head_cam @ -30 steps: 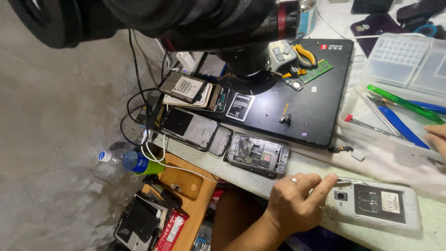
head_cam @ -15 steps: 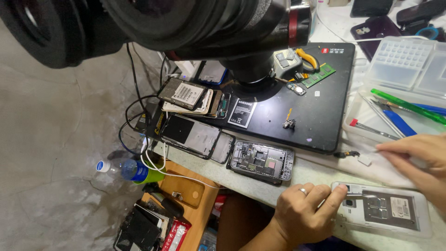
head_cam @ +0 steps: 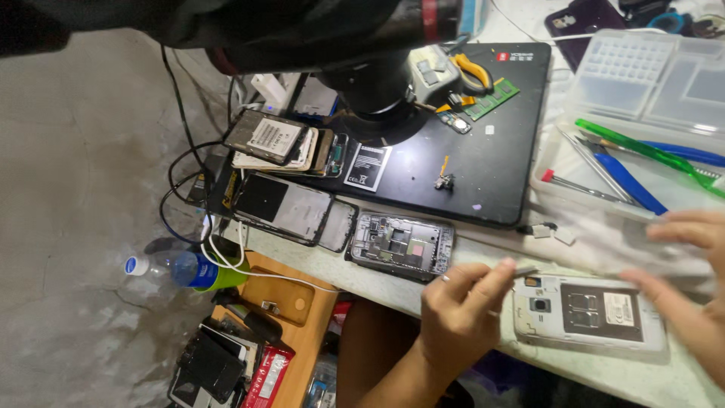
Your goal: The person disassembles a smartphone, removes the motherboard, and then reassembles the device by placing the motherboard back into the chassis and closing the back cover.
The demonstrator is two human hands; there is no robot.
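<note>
Your left hand (head_cam: 453,321) grip pinches a thin tool (head_cam: 521,270) beside the white phone (head_cam: 589,313) near the table (head_cam: 362,264) edge; your right hand (head_cam: 691,302), fingers loose, has moved lower since before.

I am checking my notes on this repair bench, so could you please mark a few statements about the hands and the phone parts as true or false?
1. The left hand holds a thin metal tool at the edge of the white opened phone. True.
2. The white opened phone has its back cover on. False: the back is off and the battery bay shows.
3. The right hand grips the green pry tool. False: that tool lies in the clear plastic tray, and the hand is by the phone's right end.
4. A bare phone frame lies left of the white phone. True.
5. A loose battery lies on the black mat. True.
</note>
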